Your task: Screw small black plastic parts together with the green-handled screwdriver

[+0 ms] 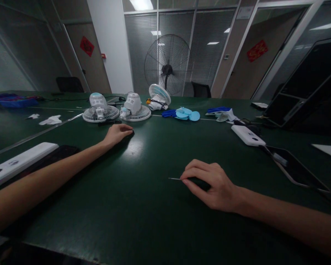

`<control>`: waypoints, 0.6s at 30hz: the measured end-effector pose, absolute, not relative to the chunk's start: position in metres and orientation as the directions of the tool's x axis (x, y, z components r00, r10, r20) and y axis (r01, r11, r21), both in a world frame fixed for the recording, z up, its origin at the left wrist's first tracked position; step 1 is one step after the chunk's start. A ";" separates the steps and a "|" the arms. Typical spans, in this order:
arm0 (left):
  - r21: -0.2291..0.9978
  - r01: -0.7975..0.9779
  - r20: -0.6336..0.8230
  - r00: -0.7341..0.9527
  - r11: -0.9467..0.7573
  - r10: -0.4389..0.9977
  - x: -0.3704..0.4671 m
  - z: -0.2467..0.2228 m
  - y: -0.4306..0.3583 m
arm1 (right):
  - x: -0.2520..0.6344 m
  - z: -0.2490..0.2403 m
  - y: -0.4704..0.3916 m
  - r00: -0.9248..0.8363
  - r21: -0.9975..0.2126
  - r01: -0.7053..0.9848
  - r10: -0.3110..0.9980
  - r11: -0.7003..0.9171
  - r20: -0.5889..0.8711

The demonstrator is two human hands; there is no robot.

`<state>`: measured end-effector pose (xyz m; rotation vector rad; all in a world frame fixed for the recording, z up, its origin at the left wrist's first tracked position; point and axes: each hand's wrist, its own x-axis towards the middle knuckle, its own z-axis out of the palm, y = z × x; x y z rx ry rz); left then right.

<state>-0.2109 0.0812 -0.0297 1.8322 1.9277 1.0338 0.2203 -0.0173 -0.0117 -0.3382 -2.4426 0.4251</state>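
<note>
My right hand (209, 182) is closed around a small screwdriver (175, 179). Its thin metal shaft points left over the green table, and the dark handle lies mostly inside the palm. My left hand (118, 134) rests farther off on the tabletop, fingers pinched together at a small dark item (132, 133) that I cannot make out. Just beyond that hand, two white fan heads (100, 114) (135, 112) lie face down on their round grilles. A third white fan (160, 97) leans tilted behind them, with a dark cable at it.
Light-blue fan blades (187, 113) and blue-and-white gloves (223, 114) lie along the far side. White power banks lie left (22, 162) and right (248, 135), beside a dark tablet (298, 167). A blue tray (15, 101) stands far left; a large standing fan (167, 70) is behind the table.
</note>
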 end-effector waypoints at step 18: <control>0.774 0.472 0.095 0.573 -0.422 0.814 -0.066 -0.005 -0.040 | 0.220 -0.009 -0.019 -0.751 -0.355 0.221 0.391 0.908 0.533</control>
